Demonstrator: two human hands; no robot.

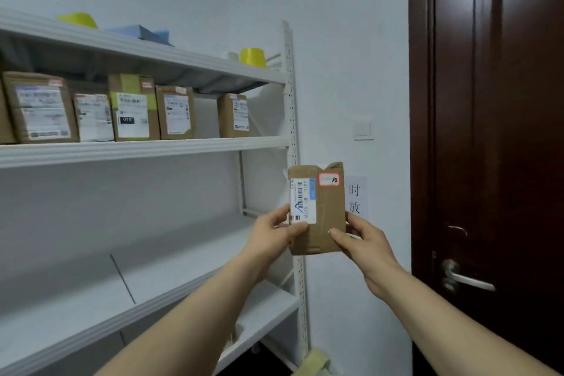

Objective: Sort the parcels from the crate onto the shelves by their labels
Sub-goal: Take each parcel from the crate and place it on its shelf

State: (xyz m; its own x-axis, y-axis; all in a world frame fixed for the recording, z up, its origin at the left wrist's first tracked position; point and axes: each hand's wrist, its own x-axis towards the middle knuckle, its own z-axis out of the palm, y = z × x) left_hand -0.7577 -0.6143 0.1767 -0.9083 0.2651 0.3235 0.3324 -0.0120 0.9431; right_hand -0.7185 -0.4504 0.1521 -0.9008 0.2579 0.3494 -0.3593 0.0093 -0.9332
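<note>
A small brown cardboard parcel (pixel 326 210) is held upright in front of the white shelf unit's right post (pixel 293 119). It carries a white barcode label and a red-edged sticker marked 10. My left hand (pixel 274 232) grips its lower left edge, thumb on the label. My right hand (pixel 363 241) holds its lower right edge. Several labelled brown parcels (pixel 134 110) stand in a row on the second shelf (pixel 137 149). The crate is out of view.
The third shelf (pixel 171 256) is bare where it shows. Yellow tape rolls (pixel 252 57) and a blue folded item (pixel 143 33) lie on the top shelf. A dark wooden door (pixel 494 137) with a lever handle stands at the right, beside a wall switch (pixel 363 129).
</note>
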